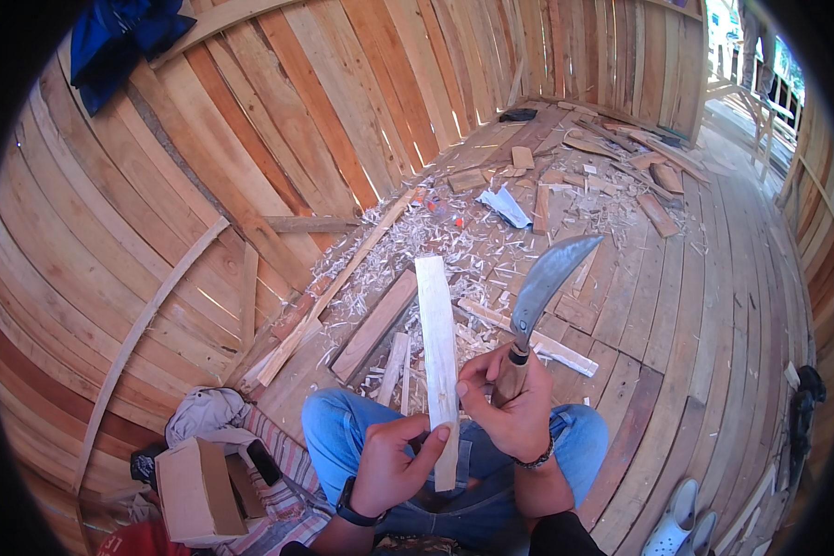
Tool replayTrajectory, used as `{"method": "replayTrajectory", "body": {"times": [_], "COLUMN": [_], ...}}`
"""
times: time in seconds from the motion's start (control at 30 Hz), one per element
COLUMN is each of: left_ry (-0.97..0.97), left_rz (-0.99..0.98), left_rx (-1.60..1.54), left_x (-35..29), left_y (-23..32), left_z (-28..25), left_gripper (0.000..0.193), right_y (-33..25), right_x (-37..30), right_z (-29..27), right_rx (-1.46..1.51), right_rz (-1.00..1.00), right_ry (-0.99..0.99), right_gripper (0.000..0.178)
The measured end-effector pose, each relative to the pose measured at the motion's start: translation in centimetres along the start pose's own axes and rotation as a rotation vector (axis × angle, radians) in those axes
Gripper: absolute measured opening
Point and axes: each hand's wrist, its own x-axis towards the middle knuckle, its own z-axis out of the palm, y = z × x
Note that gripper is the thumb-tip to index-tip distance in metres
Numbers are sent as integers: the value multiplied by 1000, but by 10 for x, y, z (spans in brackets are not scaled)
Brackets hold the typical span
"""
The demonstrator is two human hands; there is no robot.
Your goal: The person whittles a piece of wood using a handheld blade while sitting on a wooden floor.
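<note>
My left hand (pixel 394 463) grips a pale, flat wooden strip (pixel 436 343) near its lower end, thumb laid across the face. The strip stands nearly upright in front of my lap. In my right hand (pixel 511 412) is a curved knife (pixel 549 285), held by its wooden handle (pixel 511 378) with the broad blade pointing up and to the right. The right fingertips come close to the strip's right edge; whether they touch it I cannot tell. The blade is apart from the wood. My crossed legs in blue jeans (pixel 343 417) lie beneath both hands.
Curled shavings (pixel 380 250) and offcuts cover the plank floor ahead. A thick board (pixel 375 324) lies just past my knees. At the left, a cardboard box (pixel 195 491) and a phone (pixel 264 461) rest on striped cloth. Pale clogs (pixel 674 519) stand at the lower right; plank walls (pixel 278 102) rise around.
</note>
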Motion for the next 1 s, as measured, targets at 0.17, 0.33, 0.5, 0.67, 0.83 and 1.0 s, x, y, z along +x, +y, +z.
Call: {"method": "replayTrajectory", "body": {"times": [0.17, 0.33, 0.5, 0.67, 0.83, 1.0], "left_ry": [11, -20, -7, -62, -88, -100], "left_rz": [6, 33, 32, 71, 66, 64], "left_rx": [17, 34, 65, 102, 86, 75], "left_x": [0, -1, 0, -1, -1, -1], "left_y": [3, 1, 5, 0, -1, 1], "left_z": [1, 0, 2, 1, 1, 0], "left_gripper": [11, 12, 11, 11, 11, 13], "right_y": [0, 1, -1, 2, 4, 4], "right_x": [1, 3, 6, 9, 9, 10], "right_z": [1, 0, 0, -4, -5, -6], "right_rx": [-12, 20, 13, 23, 19, 26], "right_rz": [-13, -35, -11, -37, -31, -22], "right_ry": [10, 13, 37, 52, 71, 97], "right_gripper": [27, 29, 32, 30, 29, 29]}}
